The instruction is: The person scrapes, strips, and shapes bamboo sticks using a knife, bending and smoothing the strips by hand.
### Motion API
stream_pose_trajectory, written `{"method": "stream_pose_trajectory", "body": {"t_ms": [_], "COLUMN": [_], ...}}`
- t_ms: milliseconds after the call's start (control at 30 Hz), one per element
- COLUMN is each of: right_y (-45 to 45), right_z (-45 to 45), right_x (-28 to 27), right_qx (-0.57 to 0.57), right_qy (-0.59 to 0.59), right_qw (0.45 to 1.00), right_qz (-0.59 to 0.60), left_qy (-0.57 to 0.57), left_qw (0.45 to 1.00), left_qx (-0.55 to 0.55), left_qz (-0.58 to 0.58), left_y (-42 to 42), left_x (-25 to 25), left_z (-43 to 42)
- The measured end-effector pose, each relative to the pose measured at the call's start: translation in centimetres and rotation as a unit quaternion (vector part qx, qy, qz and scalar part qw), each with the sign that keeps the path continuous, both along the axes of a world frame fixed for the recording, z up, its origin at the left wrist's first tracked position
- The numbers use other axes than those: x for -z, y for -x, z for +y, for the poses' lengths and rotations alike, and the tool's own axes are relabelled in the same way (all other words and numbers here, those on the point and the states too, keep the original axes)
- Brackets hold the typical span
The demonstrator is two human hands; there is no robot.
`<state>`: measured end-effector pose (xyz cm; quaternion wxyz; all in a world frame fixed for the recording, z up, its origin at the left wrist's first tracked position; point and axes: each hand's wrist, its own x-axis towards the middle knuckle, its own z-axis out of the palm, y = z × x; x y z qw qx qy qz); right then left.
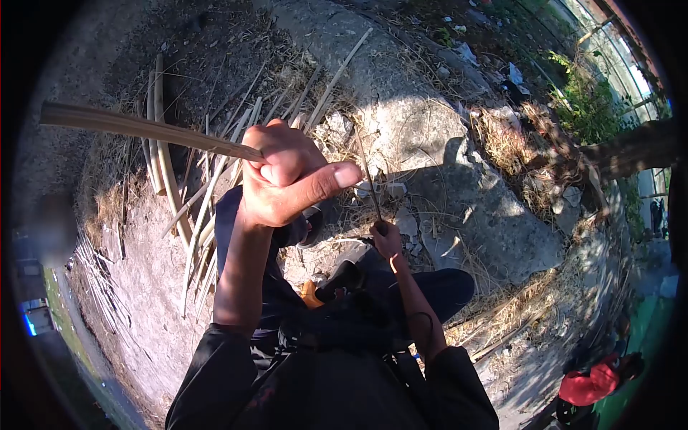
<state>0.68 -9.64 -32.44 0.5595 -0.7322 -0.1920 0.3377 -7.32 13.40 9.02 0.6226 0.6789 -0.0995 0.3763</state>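
Note:
My left hand (279, 172) is raised close to the camera, its fingers closed around the end of a split bamboo strip (143, 129). The strip runs out to the left of the view, and its far end is near the left edge. Lower down, to the right, my right hand (388, 239) is closed around the handle end of a long, thin, dark blade-like tool (368, 172). That tool points away from me over the ground; seen so narrowly, its exact kind is unclear.
Bamboo poles and strips (163, 136) lie in a pile at the left. A concrete slab (423, 150) spreads ahead, with dry grass and rubble around it. An orange object (310, 294) is by my feet. A person in red (589, 383) is at the lower right.

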Motion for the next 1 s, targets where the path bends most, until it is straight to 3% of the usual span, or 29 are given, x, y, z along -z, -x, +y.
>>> {"method": "stream_pose_trajectory", "body": {"t_ms": [33,167,233,400,467,533,600,667,733,800,867,1000], "right_y": [0.0,-0.2,-0.4,-0.8,-0.1,0.2,0.3,0.6,0.6,0.4,0.0,0.7], "right_z": [0.1,0.2,0.0,-0.6,0.2,0.1,0.6,0.8,0.8,0.3,0.0,0.5], "right_x": [-0.4,-1.4,0.0,0.2,-2.2,-1.4,-0.6,0.3,0.1,-0.1,-0.1,-1.9], "right_qx": [0.000,-0.004,0.008,0.001,-0.020,-0.035,-0.009,0.009,-0.007,-0.012,-0.005,0.011], "right_qy": [-0.014,0.026,0.114,0.104,-0.007,-0.016,-0.043,-0.040,0.003,0.019,0.014,-0.001], "right_qw": [0.997,0.998,0.993,0.994,0.999,0.999,0.998,0.995,1.000,0.999,0.998,0.998], "right_qz": [-0.079,-0.062,-0.026,-0.046,-0.030,0.005,0.052,0.090,0.006,0.045,-0.061,-0.065], "left_qy": [-0.014,-0.013,0.016,0.015,0.019,-0.012,0.060,-0.002,0.020,0.016,0.019,-0.036], "left_qw": [1.000,1.000,0.999,0.999,0.998,0.998,0.997,0.997,0.996,0.997,0.998,0.994], "left_qx": [-0.004,-0.002,0.031,0.048,0.061,0.057,-0.032,-0.078,-0.086,-0.073,-0.059,-0.101], "left_qz": [-0.007,0.002,0.000,0.002,0.016,0.029,-0.037,-0.021,-0.002,-0.010,-0.006,0.012], "left_y": [-0.1,-0.1,-0.2,0.1,0.1,0.0,-0.6,-0.3,-0.2,0.1,0.3,0.2], "left_x": [0.1,0.0,-0.3,-0.3,-0.6,-0.3,0.4,0.5,0.4,0.2,-0.1,0.0], "left_z": [0.0,-0.9,-1.2,-1.1,-1.4,-1.3,-1.6,-1.1,-1.5,-1.7,-1.8,-1.7]}}
